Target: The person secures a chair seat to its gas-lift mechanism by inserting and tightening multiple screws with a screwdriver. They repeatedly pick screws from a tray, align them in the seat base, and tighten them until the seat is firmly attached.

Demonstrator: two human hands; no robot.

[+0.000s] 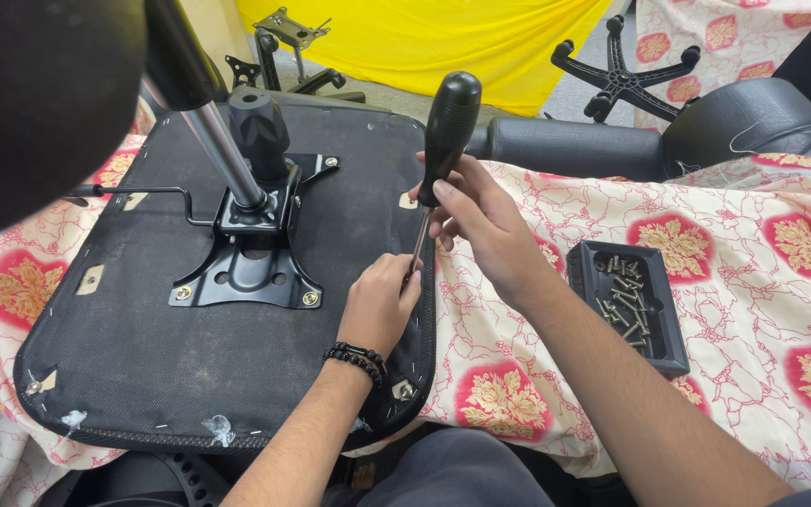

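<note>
right hand [481, 211] grips screwdriver [443, 141] upright | left hand [379, 302] fingers pinch tip at seat base [143, 347] near-right edge | keep shaft vertical, press down

I count one upturned seat base [143, 357], my landmark. One black mounting plate [251, 268] bolted at its centre; two brass bolts [310, 299] seen on plate's near edge, one more at far corner. One gas-lift column [222, 155] rising from plate. One screwdriver [443, 141] over seat's right edge. One black tray [673, 333] right of seat; screws [626, 296] inside too many to count. One star-shaped chair base [623, 80] far right beyond seat. Two hands, one beaded bracelet [357, 359].
</note>
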